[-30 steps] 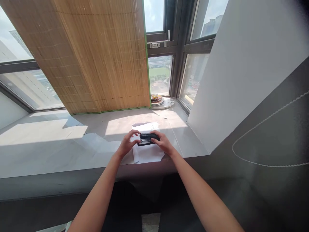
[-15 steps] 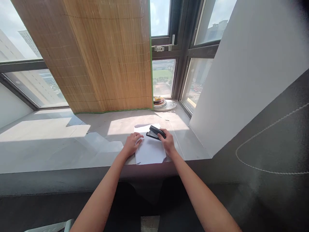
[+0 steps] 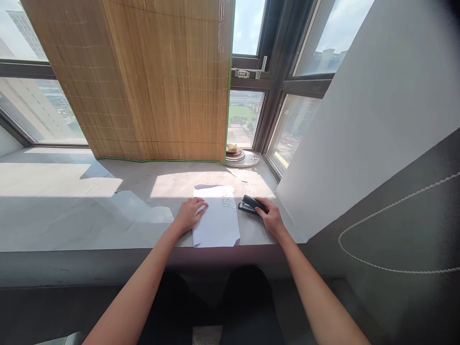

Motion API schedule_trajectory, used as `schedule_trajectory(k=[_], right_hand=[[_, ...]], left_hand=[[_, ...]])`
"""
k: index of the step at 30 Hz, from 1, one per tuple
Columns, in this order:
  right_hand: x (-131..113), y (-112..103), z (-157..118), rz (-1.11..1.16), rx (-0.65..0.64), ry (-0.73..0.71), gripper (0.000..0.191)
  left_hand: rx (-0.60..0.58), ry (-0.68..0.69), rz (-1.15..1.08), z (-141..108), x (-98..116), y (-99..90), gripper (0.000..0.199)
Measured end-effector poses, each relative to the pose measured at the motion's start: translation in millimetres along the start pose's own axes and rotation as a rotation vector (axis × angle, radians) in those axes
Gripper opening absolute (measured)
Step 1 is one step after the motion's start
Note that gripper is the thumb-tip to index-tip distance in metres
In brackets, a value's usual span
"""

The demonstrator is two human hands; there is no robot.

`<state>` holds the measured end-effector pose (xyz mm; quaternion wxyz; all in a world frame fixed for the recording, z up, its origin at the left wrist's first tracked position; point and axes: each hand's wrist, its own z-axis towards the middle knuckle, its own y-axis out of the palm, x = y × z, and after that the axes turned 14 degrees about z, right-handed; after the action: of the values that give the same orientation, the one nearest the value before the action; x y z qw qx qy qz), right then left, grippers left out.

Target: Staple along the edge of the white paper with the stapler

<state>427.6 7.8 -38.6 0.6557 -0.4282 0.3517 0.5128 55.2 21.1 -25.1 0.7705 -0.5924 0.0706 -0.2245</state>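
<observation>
At the lower centre of the frame, a white paper sheet (image 3: 215,225) lies near the front edge of a pale window sill (image 3: 86,223), and a black stapler (image 3: 253,201) is just beside its right edge. The hands are well apart: the left hand (image 3: 189,213) lies palm down with loose fingers over the paper's left edge, gripping nothing, while the right hand (image 3: 271,217) is closed around the stapler's rear end, thumb toward the viewer, with the front end pointing left and its jaws gaping. The step in hand looks like steadying the paper while managing the stapler. To do it well, the left fingers should press flat and evenly, so the sheet neither slides nor creases; the lower right corner already curls and deserves smoothing. The right grip should stay light and well back, clear of the gap, with the stapler level and its front end kept off the sheet until it is lined up. Several things are hard to make out. A grey strip along the paper's top edge may be a second sheet or a fold; the dark marks (image 3: 228,199) at its upper right are too small to read. The right hand covers the stapler's rear, and whether its base touches the sill cannot be told. A bamboo blind (image 3: 161,86) partly hides the stacked plates (image 3: 235,156), and both forearms run out of the bottom of the frame.
</observation>
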Motion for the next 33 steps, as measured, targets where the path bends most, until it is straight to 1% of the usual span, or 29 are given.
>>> schedule_trajectory(k=[2,3,6,9,11,13,16,18,22,28,33], right_hand=[[-0.3,0.9,-1.3,0.020,-0.090,-0.045,0.040],[-0.6,2.6,-1.3,0.018,-0.116,-0.066,0.040],[-1.1,8.6,-0.1,-0.036,-0.152,-0.127,0.040],[-4.5,12.9,-0.6,-0.134,-0.196,-0.199,0.041],[-9.9,15.0,-2.8,-0.232,-0.212,-0.248,0.041],[-16.4,17.2,-5.6,-0.355,-0.233,-0.301,0.045],[-22.6,20.5,-8.7,-0.510,-0.280,-0.382,0.053],[-22.7,21.9,-9.2,-0.554,-0.291,-0.413,0.057],[-18.9,22.1,-8.8,-0.588,-0.304,-0.433,0.064],[-19.3,19.6,-10.8,-0.640,-0.280,-0.430,0.071],[-20.8,20.5,-10.5,-0.643,-0.298,-0.434,0.071]], left_hand=[[0.012,0.002,-0.015,-0.9,-0.4,1.4,0.026],[0.017,0.004,-0.021,-1.5,-0.9,2.2,0.026],[0.038,0.025,-0.030,-3.3,-1.5,2.9,0.025],[0.061,0.087,-0.020,-0.6,6.9,-0.2,0.025],[0.047,0.169,-0.027,5.5,20.6,-3.2,0.025],[0.007,0.292,-0.061,14.3,38.3,-4.6,0.027],[-0.069,0.471,-0.082,25.9,60.5,-0.8,0.042],[-0.109,0.523,-0.082,29.1,66.8,4.7,0.051],[-0.120,0.530,-0.130,26.2,65.9,13.1,0.055],[-0.107,0.539,-0.223,25.3,66.2,15.7,0.052],[-0.055,0.518,-0.289,25.7,66.5,20.5,0.051]])
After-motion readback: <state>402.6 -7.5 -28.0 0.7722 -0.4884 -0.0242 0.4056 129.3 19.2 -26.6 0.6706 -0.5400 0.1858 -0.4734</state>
